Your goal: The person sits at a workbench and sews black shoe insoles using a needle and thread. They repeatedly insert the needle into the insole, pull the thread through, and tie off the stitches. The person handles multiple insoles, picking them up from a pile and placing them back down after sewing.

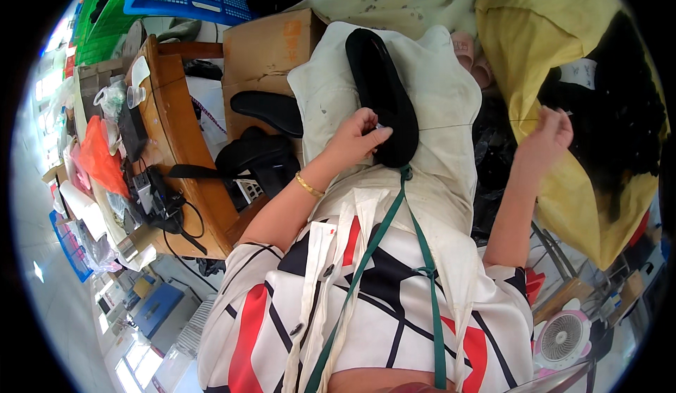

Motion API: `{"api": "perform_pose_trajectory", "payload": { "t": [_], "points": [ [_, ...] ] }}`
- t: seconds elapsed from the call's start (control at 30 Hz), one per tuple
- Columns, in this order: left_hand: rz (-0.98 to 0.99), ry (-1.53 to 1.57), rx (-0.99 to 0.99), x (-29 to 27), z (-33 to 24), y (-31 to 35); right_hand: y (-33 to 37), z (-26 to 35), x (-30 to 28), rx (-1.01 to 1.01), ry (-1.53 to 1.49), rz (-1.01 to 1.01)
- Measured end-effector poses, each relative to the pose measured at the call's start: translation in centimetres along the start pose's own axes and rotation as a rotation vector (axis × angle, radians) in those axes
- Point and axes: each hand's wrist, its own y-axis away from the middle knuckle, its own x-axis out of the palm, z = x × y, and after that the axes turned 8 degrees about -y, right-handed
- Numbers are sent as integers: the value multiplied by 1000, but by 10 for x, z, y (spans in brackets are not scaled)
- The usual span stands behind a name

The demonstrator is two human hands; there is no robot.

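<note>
The black shoe point(400, 115) lies on the white cloth point(447, 87) over the person's lap, one end at its far edge. The left hand point(348, 136) pinches the shoe's left side; the right hand point(546, 136), beyond the cloth's right edge, has curled fingers (blurred; I cannot tell whether they grip anything). A wooden bench point(169, 115) stands left, a yellow sack point(517, 23) right, a pink fan point(562, 338) lower right.

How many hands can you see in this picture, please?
2: the left hand is at the black shoe on the lap; the right hand is raised in front of the yellow sack. No others are visible, though some could be hidden.
</note>
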Motion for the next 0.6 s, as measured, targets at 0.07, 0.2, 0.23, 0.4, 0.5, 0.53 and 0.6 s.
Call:
{"api": "perform_pose_trajectory", "payload": {
  "t": [0.07,0.2,0.23,0.4,0.5,0.53,0.6],
  "points": [
    [-3,271,-109,1,-11,9,21,-8,11,142,-1,186],
    [-22,604,-199,2,-10,15,83,-10,27,723,123,745],
    [-21,642,-219,2,-10,15,101,-8,35,729,223,833],
    [-16,688,-233,4,-14,18,137,-16,46,480,356,1078],
    [-11,712,-229,4,-10,18,138,-15,48,406,414,1116],
    [-9,722,-227,4,-8,18,139,-16,48,398,412,1115],
    [-8,728,-228,4,-8,18,140,-17,48,382,406,1110]
  ]
}}
